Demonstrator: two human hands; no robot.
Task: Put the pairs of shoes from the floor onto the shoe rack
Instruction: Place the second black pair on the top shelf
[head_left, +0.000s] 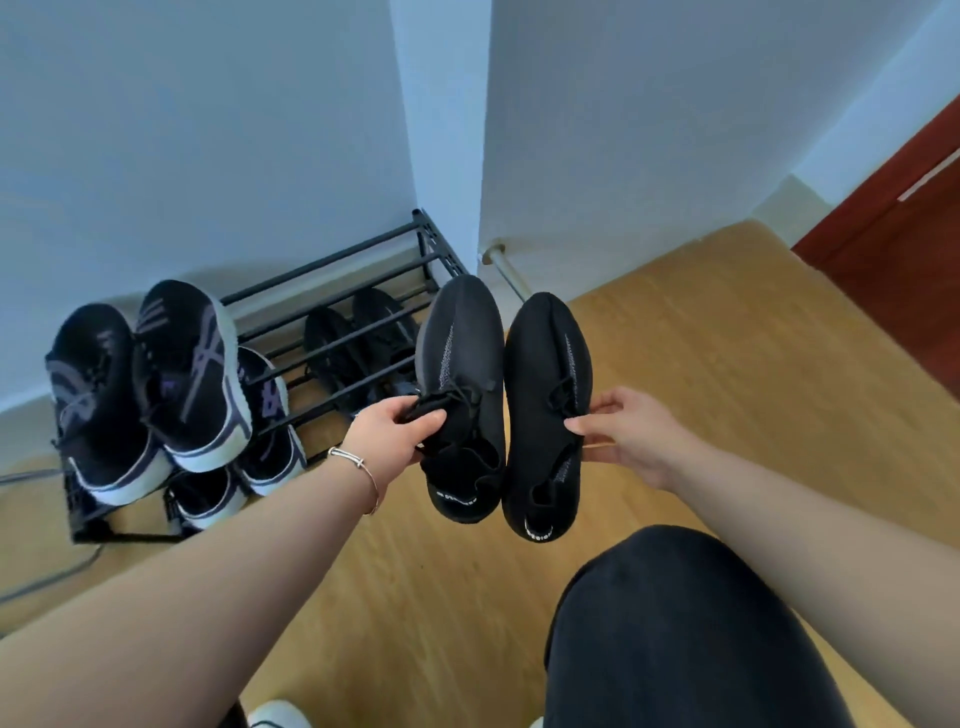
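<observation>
I hold a pair of black knit shoes in the air in front of the black metal shoe rack (363, 254). My left hand (395, 428) grips the left black shoe (462, 358) at its tongue and collar. My right hand (623, 431) pinches the side of the right black shoe (540, 374). Both toes point away from me, toward the wall corner. The rack's top tier carries a pair of black and purple sneakers with white soles (182, 374) at its left end. Its right half shows bare bars. Another black pair (358, 348) sits on the lower tier.
Below the top-tier sneakers, a second purple and white pair (260, 441) lies on the lower tier. White walls meet in a corner behind the rack. A red-brown door (904, 228) is at the right. Grey cables (47, 577) run along the wooden floor at the left. My dark-trousered knee (675, 623) is below.
</observation>
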